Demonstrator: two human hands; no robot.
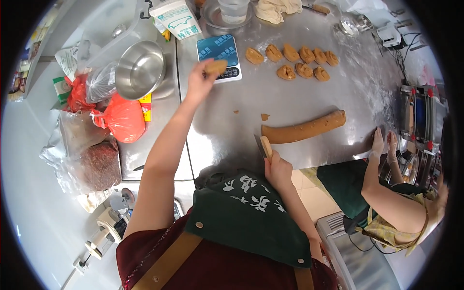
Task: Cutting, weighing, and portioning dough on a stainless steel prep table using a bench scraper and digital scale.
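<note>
My left hand (199, 79) is closed on a cut piece of brown dough (216, 66), over the lower part of a digital kitchen scale (234, 73) with a blue top. Whether the dough touches the scale I cannot tell. My right hand (279, 170) grips a dough scraper (266, 146) with a wooden handle and a thin metal blade. The blade is beside the left end of a long brown dough log (304, 129) lying on the steel table. A small dough scrap (265, 117) lies just above that end. Several cut dough pieces (290, 52) sit in rows farther back.
A steel bowl (140, 70), red plastic bags (126, 118) and a bag of dark reddish bits (100, 164) stand at the left. Behind the scale are a carton (176, 19) and a basin (208, 14). On the right, a co-worker's gloved hands (384, 141) are at the table edge.
</note>
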